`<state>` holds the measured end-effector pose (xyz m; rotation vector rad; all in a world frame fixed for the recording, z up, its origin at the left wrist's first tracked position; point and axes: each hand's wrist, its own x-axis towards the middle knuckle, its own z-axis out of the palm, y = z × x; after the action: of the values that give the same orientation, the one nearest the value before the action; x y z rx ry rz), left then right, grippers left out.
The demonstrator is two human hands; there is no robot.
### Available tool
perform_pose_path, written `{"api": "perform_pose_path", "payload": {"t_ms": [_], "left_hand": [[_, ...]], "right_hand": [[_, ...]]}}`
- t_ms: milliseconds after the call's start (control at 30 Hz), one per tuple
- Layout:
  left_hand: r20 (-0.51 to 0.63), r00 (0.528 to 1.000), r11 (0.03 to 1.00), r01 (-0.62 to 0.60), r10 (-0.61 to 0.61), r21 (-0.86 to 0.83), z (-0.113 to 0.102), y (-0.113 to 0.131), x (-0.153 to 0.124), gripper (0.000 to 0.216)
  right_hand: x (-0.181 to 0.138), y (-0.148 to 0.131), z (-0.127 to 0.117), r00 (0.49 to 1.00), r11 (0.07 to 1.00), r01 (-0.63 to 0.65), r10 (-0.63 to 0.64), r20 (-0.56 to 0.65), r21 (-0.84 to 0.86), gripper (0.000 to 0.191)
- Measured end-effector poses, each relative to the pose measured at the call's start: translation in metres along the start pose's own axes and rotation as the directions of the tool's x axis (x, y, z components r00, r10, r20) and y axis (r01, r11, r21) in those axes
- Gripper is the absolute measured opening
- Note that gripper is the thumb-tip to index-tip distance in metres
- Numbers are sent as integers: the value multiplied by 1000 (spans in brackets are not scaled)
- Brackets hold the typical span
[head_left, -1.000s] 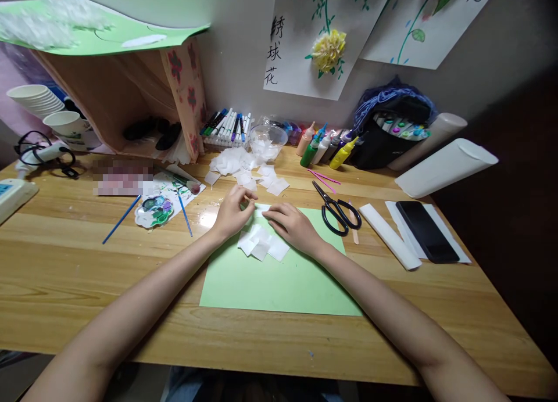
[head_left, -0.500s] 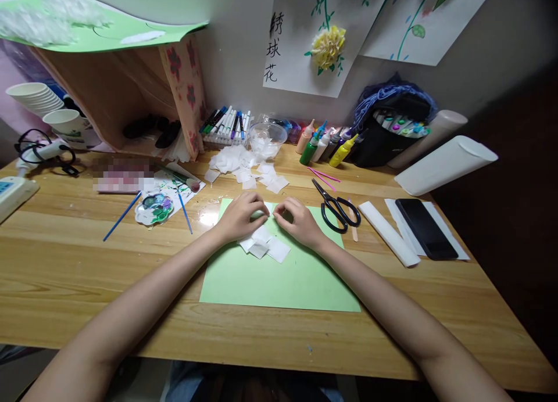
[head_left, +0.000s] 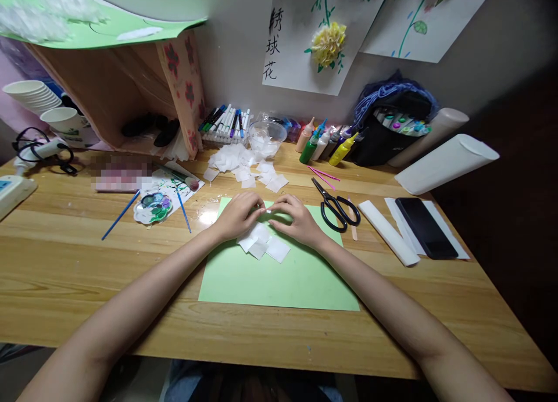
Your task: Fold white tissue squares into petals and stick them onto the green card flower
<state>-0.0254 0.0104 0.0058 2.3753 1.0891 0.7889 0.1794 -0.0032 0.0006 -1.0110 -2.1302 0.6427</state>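
Observation:
My left hand (head_left: 238, 216) is above the light green sheet (head_left: 279, 283), its thumb and fingertips pinched on a small piece of white paper (head_left: 268, 211). Opposite it, my right hand (head_left: 297, 221) has its thumb and fingers apart. Its index fingertip reaches the edge of that paper piece, while the thumb stays below. Under and beside my left hand, several white paper squares (head_left: 258, 248) overlap on the green sheet. Black-handled scissors (head_left: 333, 206) lie partly over the sheet's right corner.
More white paper squares (head_left: 231, 159) are heaped behind, by a clear plastic bowl (head_left: 274, 136). Paint bottles (head_left: 309, 148) stand at the wall. A paint palette (head_left: 152, 208) and brushes (head_left: 183, 210) lie left; a white paper roll (head_left: 387, 233) and a phone (head_left: 425, 228) lie right.
My right hand's fingers have spread, the thumb dropping away from the index finger. The small paper piece now shows between my two hands. The loose squares have stayed put.

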Motion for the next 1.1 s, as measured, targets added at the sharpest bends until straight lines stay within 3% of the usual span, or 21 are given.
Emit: {"api": "perform_pose_path", "payload": {"t_ms": [67,133,267,333,433,567,833,1100], "left_hand": [[14,999,996,30,-29,-87,-1,0,0,16],[0,999,993,34,-34,-115,-2,1,0,15],[-214,977,1000,1,-2,-2,0,5,-2,10],[-234,971,996,-41,58,76,2,8,-3,7],[-174,975,983,-111,136,147,5,11,-4,9],[-181,971,976,-126,158,179,8,12,-5,10],[-239,962,971,-73,128,228,8,13,-6,8],[-275,948,967,-97,162,237,11,12,-7,6]], "right_hand": [[-1,-1,2,1000,998,-10,9,17,58,12],[-2,-3,4,995,982,-97,96,14,162,15],[0,-7,8,943,869,-308,333,5,388,25],[2,-9,7,922,813,-354,387,27,463,28],[2,-10,7,929,808,-348,366,59,475,28],[1,-12,8,938,825,-345,325,123,448,26],[2,-13,4,888,660,-458,321,328,595,18],[1,-15,5,899,688,-436,307,311,580,19]]}}
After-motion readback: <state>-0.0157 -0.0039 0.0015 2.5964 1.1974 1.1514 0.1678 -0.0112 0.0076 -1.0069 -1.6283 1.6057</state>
